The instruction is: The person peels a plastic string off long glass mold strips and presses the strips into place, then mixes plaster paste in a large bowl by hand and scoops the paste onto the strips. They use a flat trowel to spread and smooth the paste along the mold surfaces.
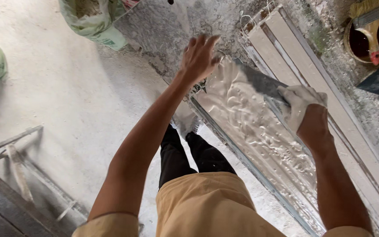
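While wet white plaster is lying rippled in the long metal-edged mould tray [224, 131], plaster-coated right hand [301, 105] is gripping a flat dark metal trowel blade [259, 83] over the tray's far end, left hand [198, 57] is resting fingers spread at the tray's top corner, pale finished moulding strips [294, 48] are lying just beside the tray.

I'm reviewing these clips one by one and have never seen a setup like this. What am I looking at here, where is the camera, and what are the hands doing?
There is no machine here: the single picture comes from a camera worn on a person's head, looking down at their own arms. The right hand, coated in white paste, grips a flat dark scraper blade laid on wet white plaster in a long mould. The left hand is spread open at the mould's far end, holding nothing. Beside the mould lies a pale finished strip. At the top right a bucket holds a brush, and sacks sit on the dusty floor at the top left.
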### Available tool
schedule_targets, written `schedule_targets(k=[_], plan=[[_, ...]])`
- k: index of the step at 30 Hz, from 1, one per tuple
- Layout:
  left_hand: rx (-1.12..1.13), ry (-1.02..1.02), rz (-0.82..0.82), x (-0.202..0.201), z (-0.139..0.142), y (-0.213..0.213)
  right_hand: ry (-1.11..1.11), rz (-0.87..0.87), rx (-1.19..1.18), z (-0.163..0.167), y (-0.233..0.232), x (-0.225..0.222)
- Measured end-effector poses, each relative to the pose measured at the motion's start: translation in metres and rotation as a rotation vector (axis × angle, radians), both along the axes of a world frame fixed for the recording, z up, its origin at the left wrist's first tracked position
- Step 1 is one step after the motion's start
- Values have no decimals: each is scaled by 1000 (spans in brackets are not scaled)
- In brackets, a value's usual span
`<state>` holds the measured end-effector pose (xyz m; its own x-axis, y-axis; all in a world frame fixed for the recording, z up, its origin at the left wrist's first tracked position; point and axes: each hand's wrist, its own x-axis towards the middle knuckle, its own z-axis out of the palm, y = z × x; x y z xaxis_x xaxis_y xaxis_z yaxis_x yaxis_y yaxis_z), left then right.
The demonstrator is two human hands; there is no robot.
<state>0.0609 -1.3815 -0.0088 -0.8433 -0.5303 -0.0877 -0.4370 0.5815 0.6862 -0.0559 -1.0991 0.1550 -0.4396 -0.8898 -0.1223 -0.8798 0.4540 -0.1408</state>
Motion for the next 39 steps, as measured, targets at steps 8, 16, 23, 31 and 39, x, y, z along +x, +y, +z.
schedule_targets(k=[8,16,23,31,39], plan=[[59,-478,-115,-38,-11,4,-158,-67,-176,-7,13,-18],[-289,-107,9,17,-20,116,-76,259,-30,-55,-23,-48],[-192,78,147,19,-28,152,168,575,93,-94,-102,-39],[-386,54,208,17,-17,155,51,663,114,-97,-106,-31],[-246,-74,141,11,-25,157,73,658,137,-85,-113,-23]])
